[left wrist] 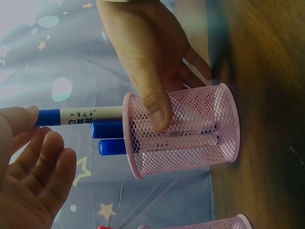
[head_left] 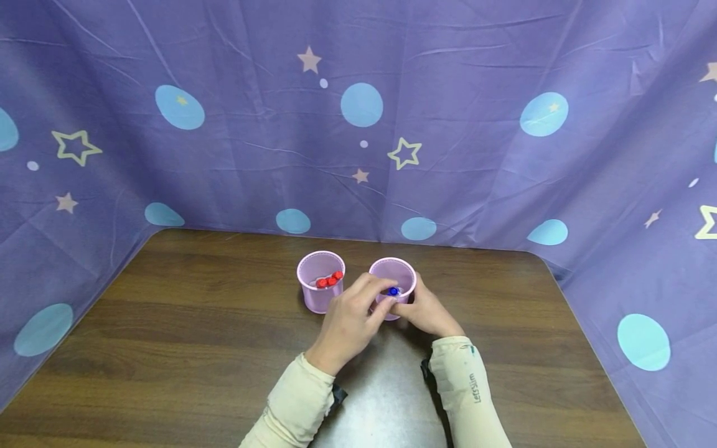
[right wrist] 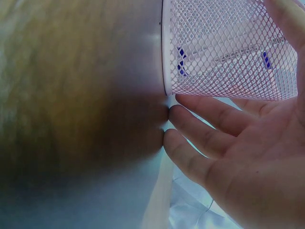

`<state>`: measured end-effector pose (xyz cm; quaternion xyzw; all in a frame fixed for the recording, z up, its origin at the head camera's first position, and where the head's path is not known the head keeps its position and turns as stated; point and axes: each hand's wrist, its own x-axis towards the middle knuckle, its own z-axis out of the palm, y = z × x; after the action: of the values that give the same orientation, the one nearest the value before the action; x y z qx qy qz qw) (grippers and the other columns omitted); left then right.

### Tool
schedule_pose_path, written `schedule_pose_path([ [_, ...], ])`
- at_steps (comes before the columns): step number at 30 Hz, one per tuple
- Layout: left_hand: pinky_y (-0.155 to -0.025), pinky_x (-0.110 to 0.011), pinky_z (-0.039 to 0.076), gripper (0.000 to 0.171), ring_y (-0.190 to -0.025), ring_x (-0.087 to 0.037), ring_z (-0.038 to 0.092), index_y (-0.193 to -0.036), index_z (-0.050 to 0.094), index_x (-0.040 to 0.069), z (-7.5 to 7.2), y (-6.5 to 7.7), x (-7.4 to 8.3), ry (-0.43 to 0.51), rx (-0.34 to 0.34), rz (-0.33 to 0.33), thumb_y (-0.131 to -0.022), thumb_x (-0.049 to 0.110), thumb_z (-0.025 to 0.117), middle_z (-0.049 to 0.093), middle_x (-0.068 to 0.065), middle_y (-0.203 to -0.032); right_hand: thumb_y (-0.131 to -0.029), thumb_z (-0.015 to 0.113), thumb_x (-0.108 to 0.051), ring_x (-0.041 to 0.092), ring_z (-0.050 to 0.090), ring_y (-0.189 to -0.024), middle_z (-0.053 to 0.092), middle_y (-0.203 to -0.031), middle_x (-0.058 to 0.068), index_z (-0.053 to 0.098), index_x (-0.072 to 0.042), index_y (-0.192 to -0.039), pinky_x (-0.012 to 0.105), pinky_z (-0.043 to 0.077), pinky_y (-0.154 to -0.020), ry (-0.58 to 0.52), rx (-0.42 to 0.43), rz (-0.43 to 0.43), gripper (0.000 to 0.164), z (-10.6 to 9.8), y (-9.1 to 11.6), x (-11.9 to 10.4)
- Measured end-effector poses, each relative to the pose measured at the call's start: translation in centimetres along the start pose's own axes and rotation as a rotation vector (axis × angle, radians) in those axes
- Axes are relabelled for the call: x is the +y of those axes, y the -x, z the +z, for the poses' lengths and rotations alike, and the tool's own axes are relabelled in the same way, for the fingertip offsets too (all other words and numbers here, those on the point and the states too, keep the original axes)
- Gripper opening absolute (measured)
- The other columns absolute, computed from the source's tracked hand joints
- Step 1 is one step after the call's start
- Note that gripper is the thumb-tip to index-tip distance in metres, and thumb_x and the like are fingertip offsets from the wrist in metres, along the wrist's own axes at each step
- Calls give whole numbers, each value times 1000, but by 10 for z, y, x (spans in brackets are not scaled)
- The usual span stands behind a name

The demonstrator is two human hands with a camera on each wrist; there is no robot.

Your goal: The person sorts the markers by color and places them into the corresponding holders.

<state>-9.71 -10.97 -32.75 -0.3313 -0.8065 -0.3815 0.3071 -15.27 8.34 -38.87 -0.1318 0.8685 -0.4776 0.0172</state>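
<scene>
My left hand (head_left: 348,316) pinches the blue cap end of a whiteboard marker (left wrist: 90,114) between thumb and fingertip. That marker stands partly inside the right pink mesh pen holder (left wrist: 198,126), its pale barrel showing above the rim in the left wrist view. Beside it, two more blue-capped markers (left wrist: 107,130) stick out of the same holder. My right hand (head_left: 430,311) grips this pen holder from the right, thumb (left wrist: 155,107) across the near mesh and fingers (right wrist: 202,129) along the other side, fingertips at the tabletop. The holder sits upright on the table.
To the left stands a second pink mesh pen holder (head_left: 319,300) with several red-capped markers (head_left: 332,281) in it. A purple curtain (head_left: 358,186) with stars and blue dots hangs along the back and sides of the brown wooden table (head_left: 213,336).
</scene>
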Motion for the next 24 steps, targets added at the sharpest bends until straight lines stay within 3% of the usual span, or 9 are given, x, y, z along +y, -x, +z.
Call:
schedule_pose_path([
  [4,-64,-26,51,23,-78,-15,61,-110,71,8,-1,1,1,-7,0,-10,-88,8,78,67,-1,-98,-82,81,-23,38,56,-120,59,-129,24,36,1,-146,53,44,-102,-7,-2,13,82,2,1,1],
  [7,-63,-23,50,19,-74,-13,60,-108,70,7,-12,-4,7,-13,70,78,-90,9,75,66,-2,-94,-83,82,-25,37,55,-121,58,-132,24,34,0,-148,52,43,-103,4,-12,28,85,3,1,1],
  [11,-58,-25,51,9,-67,-15,60,-98,70,-1,-45,-19,26,85,317,278,-94,7,68,66,-7,-83,-82,84,-26,37,54,-123,56,-135,23,31,-2,-151,52,42,-104,14,-22,32,91,2,0,-3],
  [13,-59,-26,51,15,-65,-18,59,-92,70,-5,-64,-25,35,128,450,326,-96,9,66,65,-10,-79,-80,84,-26,37,54,-124,57,-135,22,31,-4,-152,53,41,-105,10,-22,32,93,0,-1,-6],
  [15,-61,-25,49,21,-64,-19,57,-87,70,-7,-80,-29,37,151,560,319,-96,12,67,64,-12,-75,-79,84,-26,38,54,-124,57,-134,22,31,-4,-152,54,41,-105,13,-18,25,93,-1,-2,-7],
  [17,-65,-23,49,23,-67,-19,58,-87,70,-8,-93,-29,34,142,594,247,-95,14,67,65,-14,-75,-79,84,-27,38,53,-124,58,-134,22,31,-4,-152,54,40,-106,9,-19,27,93,-2,-2,-6],
  [19,-69,-23,50,19,-71,-19,59,-92,71,-7,-101,-26,24,122,542,133,-94,12,68,66,-14,-79,-80,84,-27,39,53,-124,57,-134,22,31,-4,-152,54,40,-106,14,-23,34,93,-2,0,-5],
  [21,-74,-27,52,17,-79,-19,62,-102,72,-3,-107,-21,10,39,385,-48,-92,11,69,68,-11,-89,-80,84,-28,39,53,-124,57,-134,23,30,-4,-152,54,40,-106,28,-24,44,93,-2,1,-3],
  [24,-83,-44,53,35,-99,-29,63,-124,66,3,-112,-8,-11,-168,-70,-365,-92,16,71,66,-14,-110,-81,84,-30,40,53,-124,57,-135,24,29,-3,-153,55,40,-105,50,-28,52,94,-1,2,-3],
])
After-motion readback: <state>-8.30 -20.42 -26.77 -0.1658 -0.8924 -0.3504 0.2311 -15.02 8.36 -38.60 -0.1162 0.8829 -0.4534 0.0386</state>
